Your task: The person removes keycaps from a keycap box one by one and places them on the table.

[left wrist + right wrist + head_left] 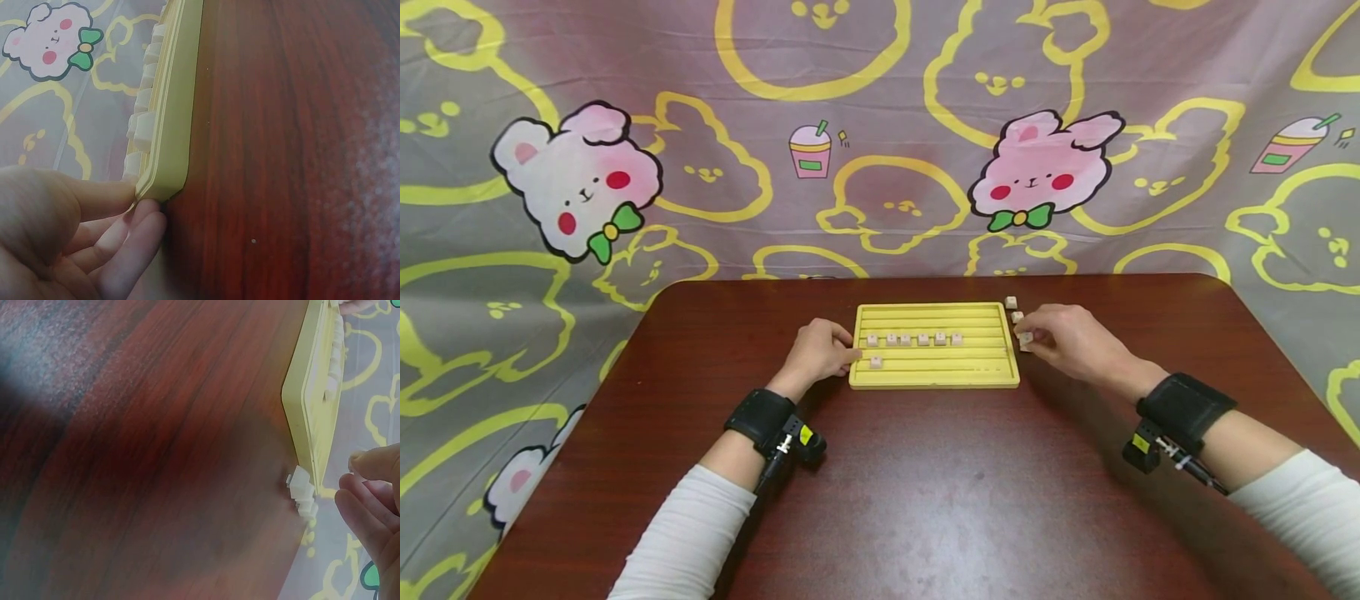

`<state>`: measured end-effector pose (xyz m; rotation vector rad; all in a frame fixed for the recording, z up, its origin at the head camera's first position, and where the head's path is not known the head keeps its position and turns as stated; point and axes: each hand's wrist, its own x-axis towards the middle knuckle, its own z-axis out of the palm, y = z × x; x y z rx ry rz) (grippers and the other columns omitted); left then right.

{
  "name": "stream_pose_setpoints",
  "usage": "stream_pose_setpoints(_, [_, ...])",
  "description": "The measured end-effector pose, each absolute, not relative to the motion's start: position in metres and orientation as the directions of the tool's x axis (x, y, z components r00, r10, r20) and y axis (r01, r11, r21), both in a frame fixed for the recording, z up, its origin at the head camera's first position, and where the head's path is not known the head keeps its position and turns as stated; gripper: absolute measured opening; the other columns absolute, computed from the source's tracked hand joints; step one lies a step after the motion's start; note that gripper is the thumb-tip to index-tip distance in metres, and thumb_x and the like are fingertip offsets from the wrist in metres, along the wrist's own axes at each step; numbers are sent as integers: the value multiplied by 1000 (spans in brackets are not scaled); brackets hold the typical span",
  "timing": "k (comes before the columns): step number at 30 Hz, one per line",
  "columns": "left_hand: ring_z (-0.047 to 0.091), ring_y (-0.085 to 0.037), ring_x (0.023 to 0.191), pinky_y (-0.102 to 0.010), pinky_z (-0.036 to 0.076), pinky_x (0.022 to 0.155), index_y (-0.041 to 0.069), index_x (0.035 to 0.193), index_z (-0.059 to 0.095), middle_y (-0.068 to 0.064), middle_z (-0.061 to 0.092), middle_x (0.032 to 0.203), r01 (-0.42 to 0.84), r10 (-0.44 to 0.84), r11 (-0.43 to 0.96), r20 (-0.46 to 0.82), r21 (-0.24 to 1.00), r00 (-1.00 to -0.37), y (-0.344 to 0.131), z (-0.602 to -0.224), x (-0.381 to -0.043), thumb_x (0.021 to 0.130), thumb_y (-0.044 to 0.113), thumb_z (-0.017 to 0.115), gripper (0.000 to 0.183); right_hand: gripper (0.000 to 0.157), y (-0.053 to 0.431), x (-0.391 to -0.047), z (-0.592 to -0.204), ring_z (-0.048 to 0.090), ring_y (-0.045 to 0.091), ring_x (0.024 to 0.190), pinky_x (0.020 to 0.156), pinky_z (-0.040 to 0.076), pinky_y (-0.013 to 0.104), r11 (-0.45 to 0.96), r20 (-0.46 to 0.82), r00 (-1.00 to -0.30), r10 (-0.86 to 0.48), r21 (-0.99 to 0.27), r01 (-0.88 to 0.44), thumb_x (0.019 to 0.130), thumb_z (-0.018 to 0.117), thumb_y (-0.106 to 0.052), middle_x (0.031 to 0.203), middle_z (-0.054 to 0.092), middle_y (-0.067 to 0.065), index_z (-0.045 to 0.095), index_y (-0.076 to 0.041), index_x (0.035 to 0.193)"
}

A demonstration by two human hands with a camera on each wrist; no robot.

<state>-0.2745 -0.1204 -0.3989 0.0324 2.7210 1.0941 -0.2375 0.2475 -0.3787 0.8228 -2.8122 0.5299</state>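
Observation:
A yellow ridged tray (934, 377) lies on the table, with several pale keycaps (922, 340) in one row and a single keycap (876, 363) in a lower row near its left end. My left hand (818, 350) grips the tray's left edge, thumb on the rim and fingers against the side, as the left wrist view shows. Just off the tray's right side, my right hand (1063, 340) has thumb and forefinger pinched together on a small pale keycap (1026, 337), mostly hidden by the fingertips. More keycaps (301, 484) stand on the table beside that tray edge.
Two loose keycaps, a nearer one (1017, 317) and a farther one (1011, 302), line up by the tray's far right corner. The dark wooden table (925, 500) meets a patterned cloth (895, 125) behind its far edge.

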Motion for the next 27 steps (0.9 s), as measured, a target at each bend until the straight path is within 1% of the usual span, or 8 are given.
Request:
stream_pose_setpoints(6, [68,-14,61,-27,56,57,-2,109,66,-13,72,83,-54,100,729,-185,683,-978,-120,-399,-275,84,19,72,33,30,248,-236,-380,60,13,80,69,53,30,786,249,-834,-492,-284,-549,77,76,-7,94,70,4,73,-8,107])
stream_pose_setpoints(12, [67,-14,61,-27,56,57,-2,110,66,-13,71,83,-57,98,731,-188,680,-977,-120,-399,-274,84,19,72,34,31,248,-236,-382,61,14,81,71,54,31,791,237,-840,-488,-288,-540,76,77,-6,96,70,4,73,-8,107])
stream_pose_setpoints(20, [67,-14,61,-27,56,58,-2,109,66,-13,71,83,-59,97,730,-188,681,-977,-120,-399,-274,84,19,72,33,31,250,-236,-384,59,13,81,69,52,30,788,245,-834,-495,-277,-549,77,77,-8,94,70,3,73,-9,107])
stream_pose_setpoints(27, [68,-14,61,-27,56,58,-2,109,67,-13,71,83,-62,98,723,-191,688,-977,-120,-398,-274,83,18,73,33,31,250,-235,-384,59,13,81,71,53,31,796,223,-848,-481,-294,-529,76,78,-7,95,70,3,73,-9,106])
